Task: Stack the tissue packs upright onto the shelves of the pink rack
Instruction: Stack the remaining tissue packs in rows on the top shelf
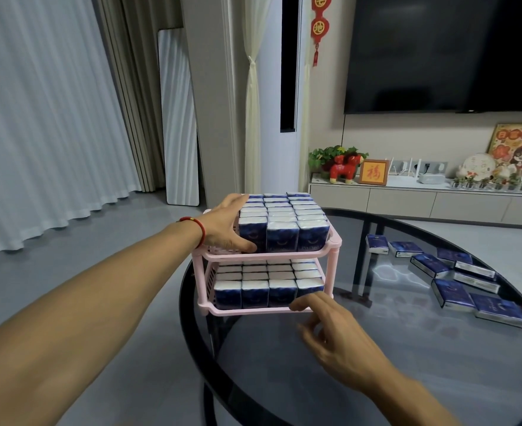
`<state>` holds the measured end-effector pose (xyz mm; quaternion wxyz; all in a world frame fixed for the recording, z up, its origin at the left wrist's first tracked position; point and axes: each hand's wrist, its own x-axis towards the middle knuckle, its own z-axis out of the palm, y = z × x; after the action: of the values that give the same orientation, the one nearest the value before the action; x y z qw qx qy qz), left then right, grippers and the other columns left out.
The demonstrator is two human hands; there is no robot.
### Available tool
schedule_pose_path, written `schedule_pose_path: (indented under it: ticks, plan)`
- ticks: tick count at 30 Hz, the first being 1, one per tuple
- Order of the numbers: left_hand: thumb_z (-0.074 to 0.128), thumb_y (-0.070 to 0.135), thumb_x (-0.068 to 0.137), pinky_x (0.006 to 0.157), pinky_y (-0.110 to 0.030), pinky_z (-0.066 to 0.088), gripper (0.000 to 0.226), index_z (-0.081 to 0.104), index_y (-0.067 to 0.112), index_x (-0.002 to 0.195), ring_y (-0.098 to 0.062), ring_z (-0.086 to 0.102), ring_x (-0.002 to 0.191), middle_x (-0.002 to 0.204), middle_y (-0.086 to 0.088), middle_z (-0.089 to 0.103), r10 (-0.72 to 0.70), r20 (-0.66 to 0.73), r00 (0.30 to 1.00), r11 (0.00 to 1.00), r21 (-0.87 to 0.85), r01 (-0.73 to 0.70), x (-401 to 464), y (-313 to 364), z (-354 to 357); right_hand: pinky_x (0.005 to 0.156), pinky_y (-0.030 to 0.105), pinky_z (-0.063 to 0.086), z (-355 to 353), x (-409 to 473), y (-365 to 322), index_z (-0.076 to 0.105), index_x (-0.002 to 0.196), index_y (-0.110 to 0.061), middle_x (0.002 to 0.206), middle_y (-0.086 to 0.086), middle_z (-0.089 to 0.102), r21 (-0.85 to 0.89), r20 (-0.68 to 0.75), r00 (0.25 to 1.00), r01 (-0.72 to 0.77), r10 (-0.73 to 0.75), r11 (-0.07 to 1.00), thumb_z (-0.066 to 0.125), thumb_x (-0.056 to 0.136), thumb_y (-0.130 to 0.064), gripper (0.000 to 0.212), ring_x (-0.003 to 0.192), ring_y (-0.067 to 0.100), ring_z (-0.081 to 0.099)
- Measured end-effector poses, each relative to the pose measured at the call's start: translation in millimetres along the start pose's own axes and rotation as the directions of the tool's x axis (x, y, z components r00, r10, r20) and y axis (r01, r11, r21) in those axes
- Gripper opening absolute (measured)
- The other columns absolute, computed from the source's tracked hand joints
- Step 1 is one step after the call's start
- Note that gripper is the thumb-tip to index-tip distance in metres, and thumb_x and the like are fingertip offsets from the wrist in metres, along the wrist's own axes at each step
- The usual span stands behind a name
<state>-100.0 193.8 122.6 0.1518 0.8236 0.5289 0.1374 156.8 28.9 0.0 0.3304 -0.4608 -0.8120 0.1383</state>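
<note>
The pink two-shelf rack stands at the left edge of a round dark glass table. Both shelves hold rows of upright blue-and-white tissue packs: the upper rows and the lower rows. My left hand lies flat against the left side of the upper rows, thumb on the front pack, fingers reaching along the top. My right hand reaches toward the lower shelf's front right corner, its index finger touching the rim, holding nothing. Several loose packs lie flat on the table's right side.
A low TV cabinet with ornaments and a wall-mounted screen stand behind the table. Curtains and a leaning mirror are at the left. Grey floor lies left of the table.
</note>
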Motion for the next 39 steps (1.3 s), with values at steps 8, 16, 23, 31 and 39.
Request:
schedule_pose_path:
  ticks: [8,16,23,31,39]
  plan:
    - [0.093,0.041,0.070,0.126,-0.044,0.023,0.141,-0.013,0.028,0.162,-0.025,0.018,0.154,0.169,0.009,0.002,-0.079,0.091,0.993,0.994,-0.062,0.085,-5,6,-6,0.079,0.025,0.053,-4,-4,6,0.057,0.118,-0.035,0.115,-0.024,0.051,-0.022,0.021,0.998,-0.052,0.052,0.998,0.058,0.098,-0.024,0.023,0.091,0.008,0.061]
    - [0.091,0.049,0.065,0.124,-0.048,0.017,0.140,-0.009,0.036,0.162,-0.026,0.008,0.158,0.172,0.005,-0.003,-0.092,-0.015,0.996,0.987,-0.131,0.090,-30,31,-27,0.080,0.028,0.055,-15,-12,13,0.058,0.121,-0.032,0.120,-0.021,0.053,-0.032,0.026,0.995,-0.092,0.092,0.995,0.059,0.098,-0.023,0.024,0.091,0.009,0.063]
    - [0.073,0.011,0.085,0.108,-0.033,0.046,0.043,0.065,0.025,0.125,-0.015,0.055,0.122,0.129,0.008,0.060,0.315,-0.600,0.735,0.903,-0.048,-0.426,-95,118,30,0.092,0.024,0.051,-41,-28,55,0.062,0.123,-0.027,0.119,-0.012,0.059,-0.147,-0.051,0.964,-0.264,0.260,0.953,0.060,0.097,-0.023,0.026,0.104,0.004,0.056]
    - [0.068,0.015,0.086,0.112,-0.016,0.028,0.030,0.071,0.022,0.115,-0.008,0.047,0.121,0.122,0.007,0.057,0.388,-0.168,0.906,0.893,-0.173,-0.415,-66,146,204,0.100,0.041,0.050,-79,-74,147,0.063,0.125,-0.016,0.127,0.005,0.058,-0.162,-0.417,0.677,-0.712,0.607,0.683,0.064,0.093,-0.020,0.032,0.114,0.022,0.056]
    - [0.066,0.019,0.090,0.111,-0.011,0.022,0.035,0.066,0.025,0.124,-0.004,0.039,0.130,0.129,0.010,0.050,0.399,-0.113,0.910,0.903,-0.125,-0.412,-51,140,232,0.109,0.053,0.037,-114,-82,204,0.036,0.149,-0.017,0.161,0.010,0.025,-0.219,-0.598,0.430,-0.900,0.676,0.378,0.057,0.091,-0.028,0.063,0.135,0.040,0.032]
